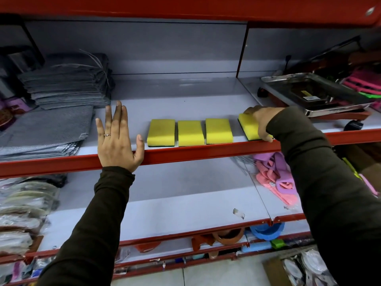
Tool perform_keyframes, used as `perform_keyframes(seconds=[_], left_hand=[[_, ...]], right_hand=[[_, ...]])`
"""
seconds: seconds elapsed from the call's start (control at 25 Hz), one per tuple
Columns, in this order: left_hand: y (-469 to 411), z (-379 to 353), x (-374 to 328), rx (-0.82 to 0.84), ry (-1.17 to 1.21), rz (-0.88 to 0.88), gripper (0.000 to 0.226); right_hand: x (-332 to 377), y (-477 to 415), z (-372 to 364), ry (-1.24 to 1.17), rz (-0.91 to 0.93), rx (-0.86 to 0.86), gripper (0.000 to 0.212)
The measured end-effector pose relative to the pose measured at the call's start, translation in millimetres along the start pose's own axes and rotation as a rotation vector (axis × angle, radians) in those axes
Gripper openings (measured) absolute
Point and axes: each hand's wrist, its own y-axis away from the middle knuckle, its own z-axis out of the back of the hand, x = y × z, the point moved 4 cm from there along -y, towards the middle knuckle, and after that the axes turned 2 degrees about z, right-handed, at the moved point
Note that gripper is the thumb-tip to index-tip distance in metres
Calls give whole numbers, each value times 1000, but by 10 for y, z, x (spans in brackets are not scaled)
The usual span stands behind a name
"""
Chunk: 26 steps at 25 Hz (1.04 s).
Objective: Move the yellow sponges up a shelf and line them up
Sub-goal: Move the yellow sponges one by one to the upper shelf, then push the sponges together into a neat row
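Note:
Three yellow sponges with green undersides lie side by side near the front of the upper shelf (185,155): a left sponge (161,132), a middle sponge (191,133) and a right sponge (219,131). A fourth yellow sponge (247,125) sits a little apart to their right, slightly angled, with my right hand (262,122) shut on it, fingers over its far end and thumb at its near edge. My left hand (117,139) lies flat and open on the shelf's red front lip, left of the row, holding nothing. The white shelf below (175,211) shows no sponges.
Stacked grey cloths (66,83) and flat grey mats (45,131) fill the upper shelf's left. A steel tray (315,93) stands at the right. Pink and purple packaged items (276,178) lie on the lower shelf's right, wrapped goods (22,211) on its left.

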Motion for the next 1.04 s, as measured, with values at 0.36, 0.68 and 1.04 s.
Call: perform_keyframes(seconds=[0.36, 0.68, 1.04], left_hand=[[-9, 2, 20, 29, -2, -4, 81], [0, 49, -18, 122, 39, -27, 76], [86, 340, -545, 522, 331, -216, 71]], right_hand=[[256, -348, -70, 102, 97, 33, 108], [318, 148, 155, -295, 165, -223, 90], [1565, 637, -386, -458, 515, -404, 59]])
